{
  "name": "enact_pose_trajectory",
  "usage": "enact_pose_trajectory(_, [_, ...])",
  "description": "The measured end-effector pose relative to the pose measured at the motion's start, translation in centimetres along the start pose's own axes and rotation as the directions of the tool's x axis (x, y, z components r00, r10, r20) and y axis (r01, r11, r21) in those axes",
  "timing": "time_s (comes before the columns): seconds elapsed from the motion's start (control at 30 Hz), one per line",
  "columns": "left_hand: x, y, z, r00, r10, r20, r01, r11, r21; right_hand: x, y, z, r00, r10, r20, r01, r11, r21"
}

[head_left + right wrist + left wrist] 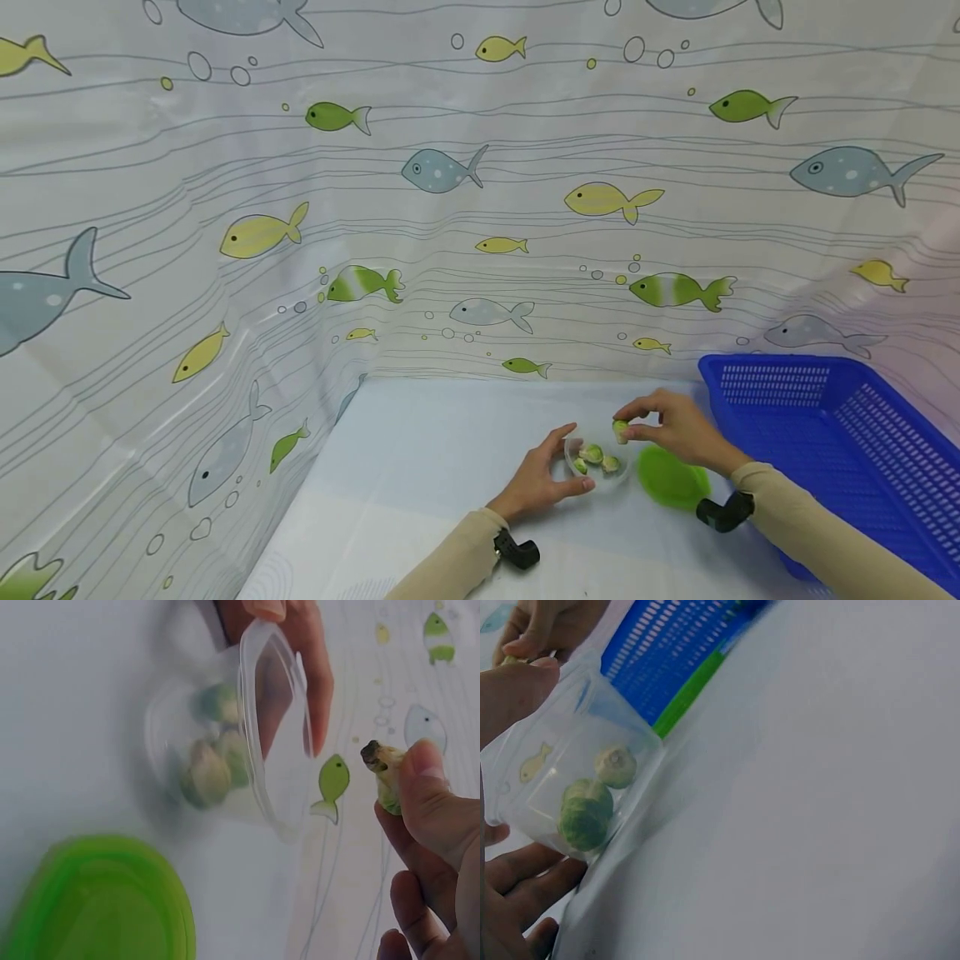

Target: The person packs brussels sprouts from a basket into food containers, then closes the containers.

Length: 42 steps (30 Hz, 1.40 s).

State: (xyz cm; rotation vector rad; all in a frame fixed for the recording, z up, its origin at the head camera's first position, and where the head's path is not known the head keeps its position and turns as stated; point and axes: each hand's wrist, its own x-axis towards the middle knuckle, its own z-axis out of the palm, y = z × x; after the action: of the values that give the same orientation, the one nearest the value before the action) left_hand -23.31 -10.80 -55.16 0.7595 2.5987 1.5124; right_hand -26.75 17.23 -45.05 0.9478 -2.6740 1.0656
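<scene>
My left hand holds a clear plastic container between thumb and fingers, standing on the white table. Inside sit several Brussels sprouts, showing through the wall in both wrist views. Just past the rim on the right, my right hand pinches one Brussels sprout between thumb and fingertips, its browned cut stem pointing outward in the right wrist view. Below this hand, a bright green lid lies flat beside the container.
A large blue plastic basket with slotted walls stands at the right, close by my right forearm. White fish-print sheeting rises behind and to the left of the white table.
</scene>
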Motion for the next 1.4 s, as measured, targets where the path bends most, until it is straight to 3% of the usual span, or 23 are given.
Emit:
enact_pose_trajectory(0.43, [-0.1,0.1,0.1,1.0,0.019,0.001,-0.019,1.0,0.009,0.3,-0.9,2.8,0.997,0.075,0.036,-0.075,0.997,0.005])
enact_pose_trajectory(1.13, [-0.2,0.1,-0.1,0.998,0.055,-0.005,-0.055,0.998,0.011,-0.4,-1.1,6.6,1.0,0.018,-0.014,-0.019,0.998,-0.062])
enact_pose_trajectory(1.4, [-0.1,-0.1,-0.1,0.998,0.068,-0.006,-0.068,0.998,0.007,-0.1,-1.4,6.9,0.999,0.045,0.004,-0.045,0.991,-0.126])
